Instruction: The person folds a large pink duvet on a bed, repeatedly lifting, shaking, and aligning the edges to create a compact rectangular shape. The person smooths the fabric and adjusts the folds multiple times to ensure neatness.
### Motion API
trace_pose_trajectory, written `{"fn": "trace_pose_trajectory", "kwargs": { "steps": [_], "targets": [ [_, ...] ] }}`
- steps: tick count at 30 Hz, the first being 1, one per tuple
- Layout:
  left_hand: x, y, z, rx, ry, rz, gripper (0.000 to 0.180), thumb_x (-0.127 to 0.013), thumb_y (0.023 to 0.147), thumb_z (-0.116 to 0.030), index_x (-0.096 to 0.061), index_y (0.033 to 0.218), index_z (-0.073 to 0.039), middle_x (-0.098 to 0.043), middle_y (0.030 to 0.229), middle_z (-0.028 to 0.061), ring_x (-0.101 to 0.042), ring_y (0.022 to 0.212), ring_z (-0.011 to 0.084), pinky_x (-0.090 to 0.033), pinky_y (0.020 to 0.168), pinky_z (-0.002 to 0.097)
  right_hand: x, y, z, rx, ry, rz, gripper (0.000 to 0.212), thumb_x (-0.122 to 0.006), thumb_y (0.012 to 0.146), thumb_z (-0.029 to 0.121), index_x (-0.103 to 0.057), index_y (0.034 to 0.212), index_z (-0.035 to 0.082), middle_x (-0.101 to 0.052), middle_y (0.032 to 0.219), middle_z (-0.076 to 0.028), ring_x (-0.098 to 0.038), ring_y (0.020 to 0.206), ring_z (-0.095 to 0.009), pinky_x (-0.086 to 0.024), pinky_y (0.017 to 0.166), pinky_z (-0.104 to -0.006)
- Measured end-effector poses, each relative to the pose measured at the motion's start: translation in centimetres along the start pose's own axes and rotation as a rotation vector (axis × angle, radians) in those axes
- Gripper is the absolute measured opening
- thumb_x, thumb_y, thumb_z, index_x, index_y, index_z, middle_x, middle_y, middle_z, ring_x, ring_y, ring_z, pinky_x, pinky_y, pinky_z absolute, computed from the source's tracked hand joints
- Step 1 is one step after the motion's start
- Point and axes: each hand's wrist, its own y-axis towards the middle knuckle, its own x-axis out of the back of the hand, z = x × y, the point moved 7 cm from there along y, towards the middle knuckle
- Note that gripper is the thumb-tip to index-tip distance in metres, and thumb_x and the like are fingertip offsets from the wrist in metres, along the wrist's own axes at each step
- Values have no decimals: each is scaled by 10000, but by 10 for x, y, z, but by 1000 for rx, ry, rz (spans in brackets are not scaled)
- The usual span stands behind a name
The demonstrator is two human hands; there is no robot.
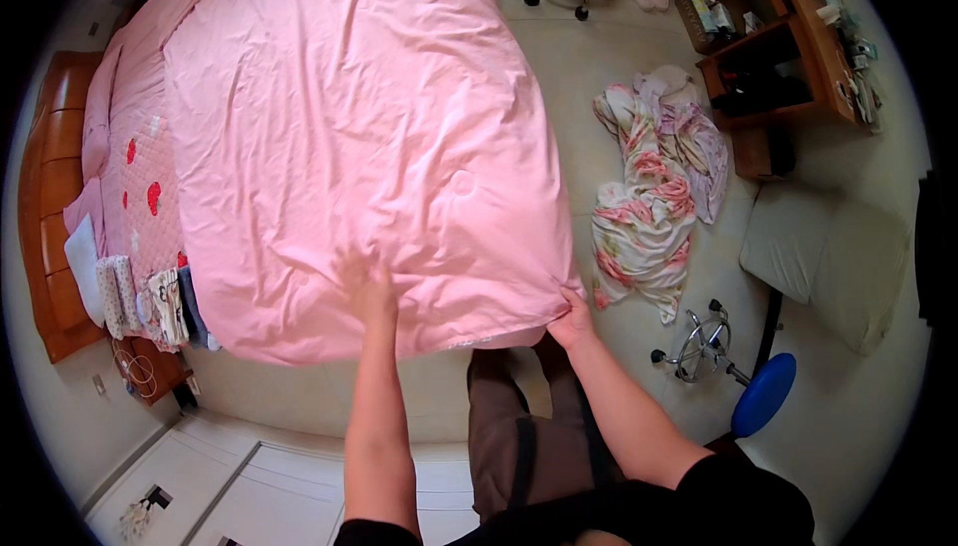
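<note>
No text, label, brand, number or sign can be read. The upright packages (pixel 706 13) in the basket (pixel 691 23) beside the bench (pixel 774 44) have coloured patches, too small to make out as lettering. The small pale box (pixel 752 22) near them is just as unclear, and so are the small items (pixel 860 65) along the bench's outer edge. Dark marks show on 1 folded white cloth (pixel 168 306) at the bed's corner; whether they are letters or a pattern cannot be told.
</note>
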Motion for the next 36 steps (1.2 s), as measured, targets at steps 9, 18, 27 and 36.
{"fn": "trace_pose_trajectory", "kwargs": {
  "steps": [9,18,27,36],
  "targets": [
    [-108,29,-35,63,282,298,812,-504,852,-560,-146,1502,-228,-3,1565,134,0,1428,377,-58,1041,701,-6,56,52,104,172,-7,437,-547,853,119,-473,1263,-12,-508,1313,-153,-457,1243,-302,-344,1073,-482],
    [-40,-3,-154,-326,208,490,972,-689,723,-494,-182,1489,-176,-109,1535,209,-118,1415,396,-130,1041,685,-50,-14,110,428,-68,-132,489,-644,805,18,-480,1265,13,-560,1227,-108,-535,1131,-263,-400,1023,-419],
    [36,-147,-356,-574,-390,404,563,-632,726,-82,-504,1274,-105,-584,1164,187,-560,1070,341,-454,871,466,-123,-87,134,393,-31,48,436,-644,791,-28,-518,1206,14,-592,1140,-78,-573,1045,-200,-461,921,-365],
    [23,-180,-356,-718,-188,363,367,-671,774,-185,-600,1127,-114,-671,1021,128,-654,877,341,-527,713,423,-62,-28,210,54,91,-88,443,-626,884,161,-482,1268,-7,-551,1269,-116,-510,1182,-274,-390,1029,-438]
  ]
}}
